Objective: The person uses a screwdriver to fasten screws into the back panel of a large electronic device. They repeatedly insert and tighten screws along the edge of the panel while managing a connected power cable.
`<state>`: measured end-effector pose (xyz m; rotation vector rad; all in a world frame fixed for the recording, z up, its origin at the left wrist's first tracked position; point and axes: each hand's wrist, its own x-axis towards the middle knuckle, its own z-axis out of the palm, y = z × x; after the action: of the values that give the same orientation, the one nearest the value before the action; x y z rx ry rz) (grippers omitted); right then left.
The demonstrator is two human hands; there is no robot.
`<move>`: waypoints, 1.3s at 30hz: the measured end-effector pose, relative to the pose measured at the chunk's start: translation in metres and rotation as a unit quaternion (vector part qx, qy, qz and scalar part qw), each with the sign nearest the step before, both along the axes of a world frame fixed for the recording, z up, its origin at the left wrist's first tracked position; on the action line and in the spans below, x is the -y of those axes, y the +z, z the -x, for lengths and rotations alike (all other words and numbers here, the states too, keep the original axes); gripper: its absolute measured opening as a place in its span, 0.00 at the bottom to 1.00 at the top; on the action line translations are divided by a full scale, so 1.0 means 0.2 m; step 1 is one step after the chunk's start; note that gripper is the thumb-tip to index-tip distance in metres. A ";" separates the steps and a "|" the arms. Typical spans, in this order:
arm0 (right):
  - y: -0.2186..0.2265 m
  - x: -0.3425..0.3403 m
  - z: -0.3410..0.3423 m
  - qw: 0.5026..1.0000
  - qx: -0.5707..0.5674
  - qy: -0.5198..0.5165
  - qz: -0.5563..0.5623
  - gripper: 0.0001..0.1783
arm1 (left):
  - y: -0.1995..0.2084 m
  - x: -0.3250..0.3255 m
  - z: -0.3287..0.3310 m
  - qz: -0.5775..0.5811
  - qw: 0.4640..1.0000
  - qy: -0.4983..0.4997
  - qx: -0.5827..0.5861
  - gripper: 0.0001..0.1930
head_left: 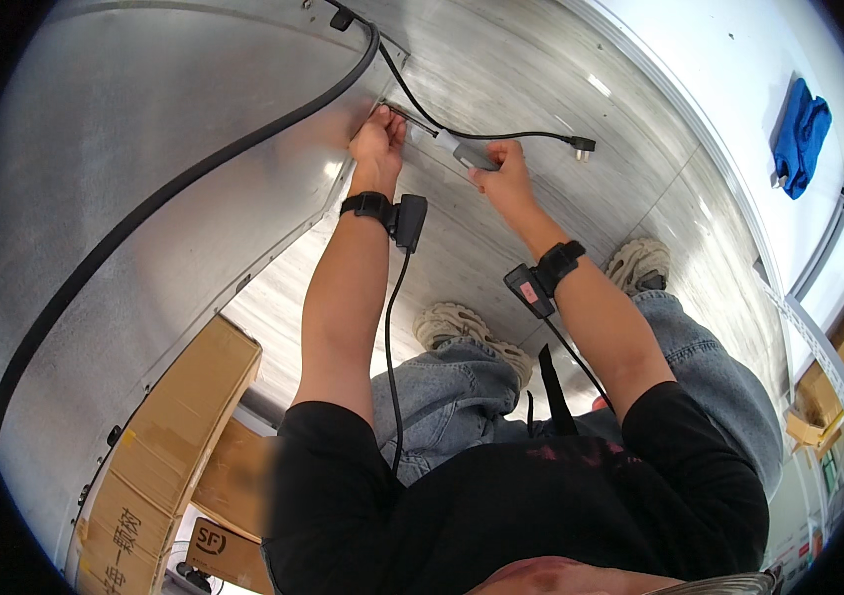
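My right hand [508, 181] is closed around the grey handle of a screwdriver [469, 156]. Its thin shaft slants up and left toward the lower edge of a large grey metal panel [234, 109]. At that edge my left hand [378, 142] is closed, thumb and fingers pinched at the shaft's tip. Whatever sits between those fingertips is too small and covered to make out. A black power cord [491, 135] runs behind the screwdriver and ends in a plug [582, 148] on the floor, right of my right hand.
A thick black hose [214, 154] curves across the metal panel. Cardboard boxes [159, 451] stand at the lower left. My shoes [472, 335] are on the wood-look floor [581, 89]. A blue cloth [801, 139] lies on a white surface at the right, above another cardboard box [834, 382].
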<state>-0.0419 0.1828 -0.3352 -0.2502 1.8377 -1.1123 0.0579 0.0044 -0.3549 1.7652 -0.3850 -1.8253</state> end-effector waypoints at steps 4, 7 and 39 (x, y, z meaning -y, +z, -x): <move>0.01 -0.01 0.00 0.987 0.127 -0.083 0.056 0.20 | 0.01 0.00 0.00 0.000 1.000 0.004 -0.007 0.02; 0.04 0.01 0.05 0.979 0.204 -0.032 0.000 0.19 | 0.01 0.00 0.00 -0.002 1.000 0.008 -0.007 0.02; 0.06 -0.05 0.00 0.984 0.170 -0.025 -0.039 0.24 | -0.02 0.00 -0.02 0.005 1.000 0.007 -0.018 0.02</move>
<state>-0.0418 0.1933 -0.3242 0.0324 1.5842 -1.0435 0.0610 0.0038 -0.3590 1.7223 -0.3655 -1.8383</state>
